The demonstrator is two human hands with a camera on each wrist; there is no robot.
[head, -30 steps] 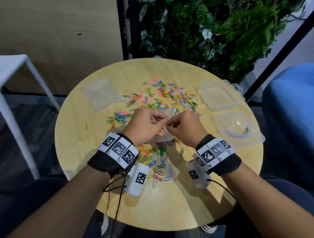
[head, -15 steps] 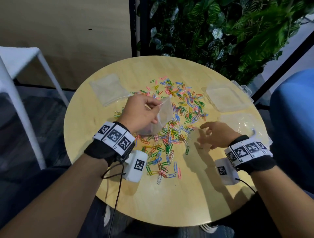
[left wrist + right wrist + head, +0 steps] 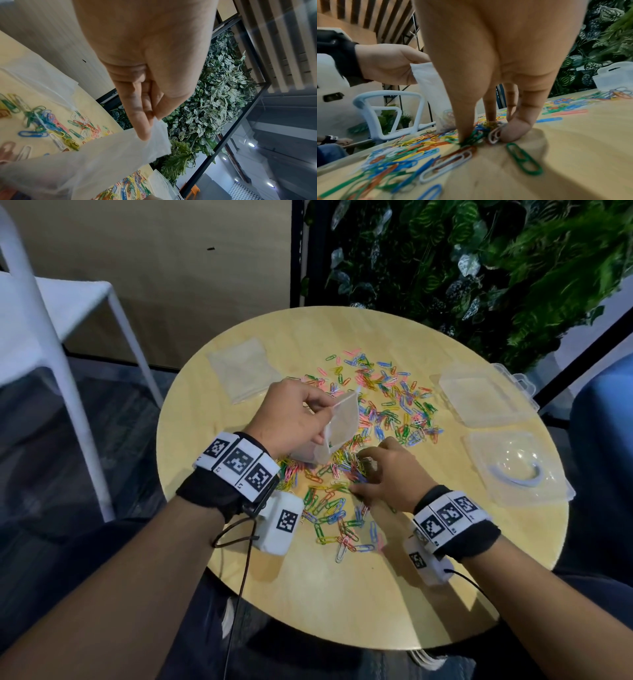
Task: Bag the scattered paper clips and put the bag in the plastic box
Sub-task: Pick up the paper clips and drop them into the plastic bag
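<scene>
many paper clips [image 3: 346, 508], light, slippery, strewn across table [image 3: 342, 594]; right hand [image 3: 387, 474] fingers curled, pinching a cluster. left hand [image 3: 291, 419] pinches limp bag [image 3: 339, 426] by rim, best hold. plastic box [image 3: 483, 395] farther right.

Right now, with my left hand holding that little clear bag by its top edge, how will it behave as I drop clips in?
The bag looks thin and floppy: it sags below the left hand, so its mouth may fall shut. It probably weighs almost nothing, and the paper clips should pull its bottom down. The film may be slippery, so pinch it firmly.
</scene>
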